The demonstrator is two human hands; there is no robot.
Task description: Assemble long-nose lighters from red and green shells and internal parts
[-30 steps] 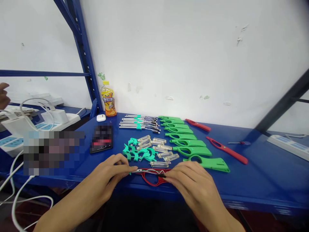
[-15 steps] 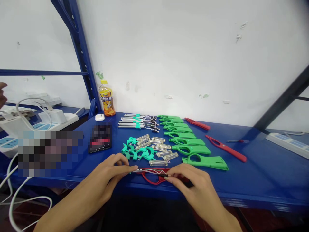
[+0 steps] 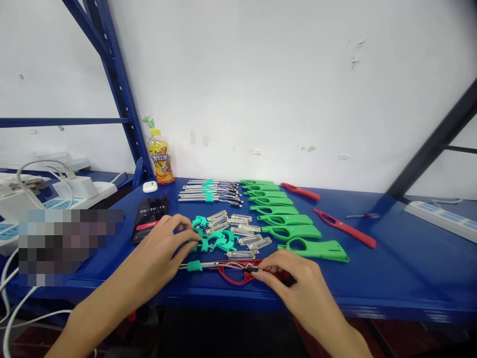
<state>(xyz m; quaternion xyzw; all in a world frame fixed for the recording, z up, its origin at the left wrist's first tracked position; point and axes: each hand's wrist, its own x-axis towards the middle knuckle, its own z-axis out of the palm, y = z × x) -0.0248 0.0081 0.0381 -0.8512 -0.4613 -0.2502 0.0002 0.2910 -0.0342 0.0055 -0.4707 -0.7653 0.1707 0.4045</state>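
Rod: the thin metal rod (image 3: 208, 264) lies along the table's (image 3: 402, 258) front edge, between the hands and over a red casing (image 3: 240, 283).
Right hand: thumb and forefinger of the right hand (image 3: 294, 273) pinch the black tip (image 3: 250, 269) at the rod's wired end.
Left hand: the left hand (image 3: 164, 246) is just above the rod's other end, fingertips close together at the teal clips (image 3: 225, 240); whether they grip one, I cannot tell.
Hidden: the left hand covers the rod's far left end; the right hand covers the casing's right part.
Rod's look: silvery and straight, with a teal sleeve (image 3: 194, 266) around it and pale loose wires (image 3: 234, 264) running to the tip.
Casing's look: glossy red, with an open finger loop towards the front edge.
Behind: clear tubes (image 3: 241, 254) lie just beyond the casing.
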